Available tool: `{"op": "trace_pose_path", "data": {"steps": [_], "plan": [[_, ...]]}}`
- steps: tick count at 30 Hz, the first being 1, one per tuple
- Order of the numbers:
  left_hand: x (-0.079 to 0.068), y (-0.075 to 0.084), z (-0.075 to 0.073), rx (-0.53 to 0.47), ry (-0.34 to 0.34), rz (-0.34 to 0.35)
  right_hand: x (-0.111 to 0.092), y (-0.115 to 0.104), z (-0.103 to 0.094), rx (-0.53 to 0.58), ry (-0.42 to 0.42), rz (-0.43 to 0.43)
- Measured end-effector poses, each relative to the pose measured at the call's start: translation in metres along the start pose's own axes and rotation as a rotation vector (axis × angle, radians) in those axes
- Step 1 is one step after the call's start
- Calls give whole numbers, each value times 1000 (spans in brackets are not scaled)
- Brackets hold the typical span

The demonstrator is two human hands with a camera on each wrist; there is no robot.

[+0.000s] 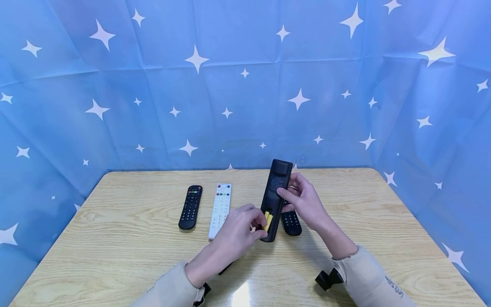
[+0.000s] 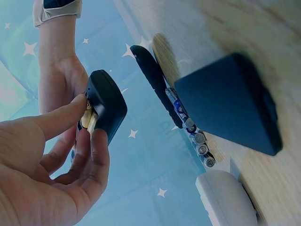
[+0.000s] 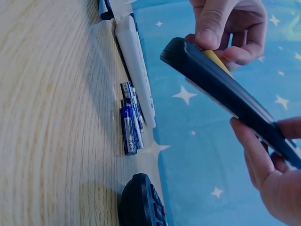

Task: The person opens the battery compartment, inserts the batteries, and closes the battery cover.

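A black remote control (image 1: 277, 181) is held up over the table with its back toward the head camera and its battery compartment uncovered. My right hand (image 1: 307, 204) grips it along the side, thumb on the back and fingers behind. Yellow batteries (image 1: 268, 221) lie in the compartment at the lower end. At that end my left hand (image 1: 238, 230) pinches a yellow battery (image 2: 87, 117) between thumb and fingertips. In the right wrist view, the left thumb presses near the yellow battery (image 3: 216, 61), which sticks up above the remote's edge.
A black remote (image 1: 190, 208) and a white remote (image 1: 220, 209) lie on the table to the left. Another black remote (image 1: 292, 224) lies partly behind the right hand. Several blue-and-silver batteries (image 3: 128, 122) lie by the white remote. A flat black object (image 2: 225, 103) is near the left wrist.
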State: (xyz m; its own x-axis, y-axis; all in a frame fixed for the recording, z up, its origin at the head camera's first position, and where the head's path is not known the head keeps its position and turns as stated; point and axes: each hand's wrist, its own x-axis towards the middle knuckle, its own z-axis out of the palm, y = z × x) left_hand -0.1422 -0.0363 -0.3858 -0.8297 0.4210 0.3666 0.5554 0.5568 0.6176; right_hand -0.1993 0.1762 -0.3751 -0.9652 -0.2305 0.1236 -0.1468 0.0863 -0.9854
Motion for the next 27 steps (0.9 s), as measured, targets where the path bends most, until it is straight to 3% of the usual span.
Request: {"op": "trace_pose_path", "data": {"steps": [5, 14, 27], "plan": [[-1, 0, 0, 28, 21, -5, 0, 0, 0, 6, 1, 4], [-1, -1, 1, -30, 23, -61, 1, -1, -1, 22, -11, 11], [3, -2, -3, -269, -103, -226, 1, -2, -2, 24, -39, 11]]}}
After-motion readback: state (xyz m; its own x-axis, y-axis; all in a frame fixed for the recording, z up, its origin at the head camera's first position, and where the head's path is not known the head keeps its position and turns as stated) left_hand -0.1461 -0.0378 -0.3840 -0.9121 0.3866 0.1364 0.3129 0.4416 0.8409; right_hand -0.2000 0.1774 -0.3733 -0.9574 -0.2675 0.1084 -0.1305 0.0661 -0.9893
